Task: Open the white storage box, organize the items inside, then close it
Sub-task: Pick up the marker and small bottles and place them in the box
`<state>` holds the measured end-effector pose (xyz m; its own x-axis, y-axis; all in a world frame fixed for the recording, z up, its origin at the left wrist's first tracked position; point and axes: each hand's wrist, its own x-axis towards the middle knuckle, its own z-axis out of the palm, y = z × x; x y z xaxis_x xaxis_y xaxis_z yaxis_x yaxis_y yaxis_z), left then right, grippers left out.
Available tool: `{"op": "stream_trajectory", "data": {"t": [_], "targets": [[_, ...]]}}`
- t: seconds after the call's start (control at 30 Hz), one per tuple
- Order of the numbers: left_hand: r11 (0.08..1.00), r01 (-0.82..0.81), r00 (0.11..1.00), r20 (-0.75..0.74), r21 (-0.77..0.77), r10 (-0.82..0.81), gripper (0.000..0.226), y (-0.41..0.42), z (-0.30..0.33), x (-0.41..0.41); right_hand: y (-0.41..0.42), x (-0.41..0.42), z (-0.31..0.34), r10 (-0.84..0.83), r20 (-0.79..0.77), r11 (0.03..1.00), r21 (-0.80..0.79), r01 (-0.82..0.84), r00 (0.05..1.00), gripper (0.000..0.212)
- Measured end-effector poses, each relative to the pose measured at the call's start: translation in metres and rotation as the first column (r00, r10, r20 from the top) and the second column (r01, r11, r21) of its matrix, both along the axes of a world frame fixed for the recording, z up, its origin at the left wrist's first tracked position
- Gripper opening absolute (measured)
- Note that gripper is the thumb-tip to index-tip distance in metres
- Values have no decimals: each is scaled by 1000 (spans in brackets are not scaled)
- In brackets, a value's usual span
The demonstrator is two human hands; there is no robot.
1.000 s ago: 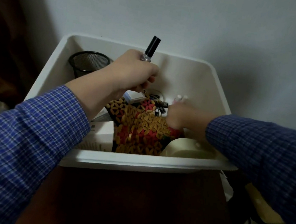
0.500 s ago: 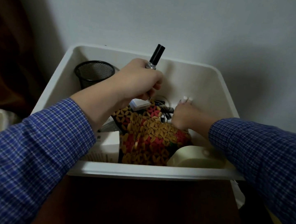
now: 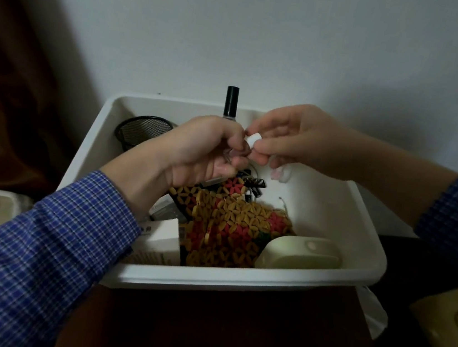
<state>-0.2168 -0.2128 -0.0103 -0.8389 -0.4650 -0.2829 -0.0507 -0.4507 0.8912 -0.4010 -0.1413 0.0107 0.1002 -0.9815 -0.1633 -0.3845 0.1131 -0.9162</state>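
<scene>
Left hand [image 3: 205, 148] fisted round upright vial [image 3: 231, 102]; right hand [image 3: 290, 140] pinches small white cap [image 3: 253, 140], touching left fingers. Mesh cup [image 3: 143, 132] left of both, nearer left hand.

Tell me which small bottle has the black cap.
The small bottle gripped in the left hand; the right hand pinches a white-capped one.
</scene>
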Motion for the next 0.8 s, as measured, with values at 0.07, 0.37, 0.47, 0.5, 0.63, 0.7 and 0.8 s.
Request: {"op": "stream_trajectory", "data": {"t": [0.07,0.37,0.47,0.5,0.63,0.7,0.8], "targets": [[999,-44,997,63,-8,45,22,-2,-3,-1,-2,-3,1,-51,-119,997,-67,43,992,15],[980,-128,921,348,-150,174,30,-8,-6,2,-31,-37,-38,186,-964,982,180,-50,189,31],[974,-184,917,335,-132,218,29,-8,-6,3,-44,-36,-62,222,-971,974,217,-64,86,35],[970,-197,913,333,-142,235,27,-8,-6,3,-46,-36,-66,228,-972,972,223,-69,62,39],[954,-225,909,310,-199,279,26,-6,-5,2,-50,-35,-72,257,-966,965,257,-59,7,32],[952,-220,910,307,-214,280,28,-6,-5,1,-50,-34,-71,274,-962,961,274,-47,0,32],[950,-217,911,304,-223,279,27,-6,-6,0,-51,-30,-72,329,-944,944,328,-19,20,20]]}}
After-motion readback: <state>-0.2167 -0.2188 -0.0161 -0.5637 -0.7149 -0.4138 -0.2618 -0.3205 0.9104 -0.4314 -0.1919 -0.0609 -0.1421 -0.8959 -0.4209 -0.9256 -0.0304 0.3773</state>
